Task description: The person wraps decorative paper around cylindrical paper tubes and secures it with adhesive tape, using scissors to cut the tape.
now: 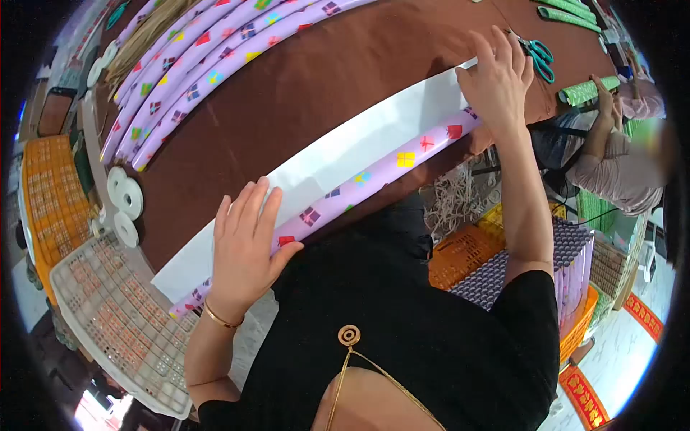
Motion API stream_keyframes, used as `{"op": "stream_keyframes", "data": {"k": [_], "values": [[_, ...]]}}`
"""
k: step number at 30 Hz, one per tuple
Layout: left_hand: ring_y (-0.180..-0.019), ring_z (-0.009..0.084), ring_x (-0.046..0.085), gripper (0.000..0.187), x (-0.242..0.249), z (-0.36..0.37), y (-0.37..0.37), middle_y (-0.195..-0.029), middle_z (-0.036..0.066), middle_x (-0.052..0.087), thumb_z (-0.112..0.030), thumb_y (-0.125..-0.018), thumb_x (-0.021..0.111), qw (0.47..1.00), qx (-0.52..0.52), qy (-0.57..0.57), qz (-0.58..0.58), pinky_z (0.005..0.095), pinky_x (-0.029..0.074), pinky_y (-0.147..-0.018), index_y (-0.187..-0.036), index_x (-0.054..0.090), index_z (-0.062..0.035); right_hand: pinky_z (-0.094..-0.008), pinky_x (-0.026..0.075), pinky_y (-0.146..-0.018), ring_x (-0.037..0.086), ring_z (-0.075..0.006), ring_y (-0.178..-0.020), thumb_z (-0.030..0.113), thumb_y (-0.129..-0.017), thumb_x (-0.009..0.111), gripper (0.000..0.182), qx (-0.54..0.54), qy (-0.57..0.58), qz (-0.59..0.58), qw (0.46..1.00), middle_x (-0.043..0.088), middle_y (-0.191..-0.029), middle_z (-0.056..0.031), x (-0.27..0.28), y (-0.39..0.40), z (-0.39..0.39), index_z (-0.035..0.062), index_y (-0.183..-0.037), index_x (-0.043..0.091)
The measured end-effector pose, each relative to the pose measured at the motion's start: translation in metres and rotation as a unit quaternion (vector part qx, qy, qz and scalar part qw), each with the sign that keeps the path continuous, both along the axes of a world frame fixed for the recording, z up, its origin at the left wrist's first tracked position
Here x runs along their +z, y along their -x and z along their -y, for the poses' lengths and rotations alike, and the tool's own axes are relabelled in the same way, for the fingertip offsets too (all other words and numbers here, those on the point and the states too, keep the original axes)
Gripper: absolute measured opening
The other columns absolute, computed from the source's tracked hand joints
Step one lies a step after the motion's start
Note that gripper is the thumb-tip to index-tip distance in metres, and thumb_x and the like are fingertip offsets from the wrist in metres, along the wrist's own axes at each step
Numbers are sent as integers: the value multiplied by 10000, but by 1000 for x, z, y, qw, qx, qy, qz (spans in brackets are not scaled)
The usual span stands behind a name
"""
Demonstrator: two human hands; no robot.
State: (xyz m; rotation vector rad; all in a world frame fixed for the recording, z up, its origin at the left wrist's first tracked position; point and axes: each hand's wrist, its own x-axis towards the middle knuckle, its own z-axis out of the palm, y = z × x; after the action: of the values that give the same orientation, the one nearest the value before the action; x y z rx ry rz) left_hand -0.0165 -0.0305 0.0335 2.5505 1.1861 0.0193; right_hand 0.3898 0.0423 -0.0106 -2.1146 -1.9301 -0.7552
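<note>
Black clothing (402, 337) of the person, with a gold chain (350, 335) on it, is seen nearest to the camera. Just beyond it, a long purple roll of gift paper (374, 179) lies along the near edge of the brown table (309, 93), with its white sheet (338, 154) spread flat on the table behind it. The left hand (244, 248) is laid flat on the roll near its left end; its fingers are stretched and slightly spread, and a gold bracelet (219, 317) is worn on the wrist. The right hand (498, 79) is pressed on the right end of the roll and on the white sheet, with the fingers spread apart. Scissors (539, 56) with teal handles are found just beside the right hand. More purple rolls (208, 65) are placed at the far side of the table, well apart. White tape rolls (126, 194) are seen at the left edge, above a grey crate (115, 316). Green rolls (586, 90) lie at the right, where another person's hand (602, 97) rests.
</note>
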Motion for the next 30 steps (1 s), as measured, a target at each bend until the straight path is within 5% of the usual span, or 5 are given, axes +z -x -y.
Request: {"op": "stream_keyframes", "data": {"k": [4, 10, 24, 30], "values": [[-1357, 366, 401, 789, -8, 20, 25, -1487, 192, 405, -294, -784, 754, 999, 54, -6, 0, 516, 268, -1137, -1436, 408, -17, -459, 464, -904, 569, -375, -1065, 166, -829, 693, 274, 179, 89, -223, 954, 632, -1109, -152, 19, 39, 18, 75, -1086, 685], [-1347, 341, 431, 731, -21, 36, 37, -1444, 180, 467, -357, -794, 749, 996, 77, -32, 8, 485, 310, -1121, -1385, 474, -27, -443, 428, -910, 565, -310, -977, 229, -829, 701, 247, 248, 159, -198, 935, 616, -940, -93, 14, 94, 43, 125, -1051, 732], [-1366, 358, 402, 726, -31, 44, 46, -1483, 173, 417, -292, -790, 761, 995, 85, -51, 33, 505, 313, -1118, -1398, 458, -35, -455, 445, -873, 583, -325, -976, 223, -841, 675, 229, 104, 119, -101, 982, 647, -972, -100, 16, 82, 39, 106, -1028, 736], [-1369, 348, 403, 722, -34, 45, 46, -1480, 168, 421, -319, -789, 757, 993, 92, -58, 41, 498, 316, -1118, -1392, 468, -43, -462, 441, -878, 559, -318, -977, 167, -806, 706, 257, 305, 148, -219, 915, 614, -955, -104, 23, 153, 50, 123, -1059, 730]]}}
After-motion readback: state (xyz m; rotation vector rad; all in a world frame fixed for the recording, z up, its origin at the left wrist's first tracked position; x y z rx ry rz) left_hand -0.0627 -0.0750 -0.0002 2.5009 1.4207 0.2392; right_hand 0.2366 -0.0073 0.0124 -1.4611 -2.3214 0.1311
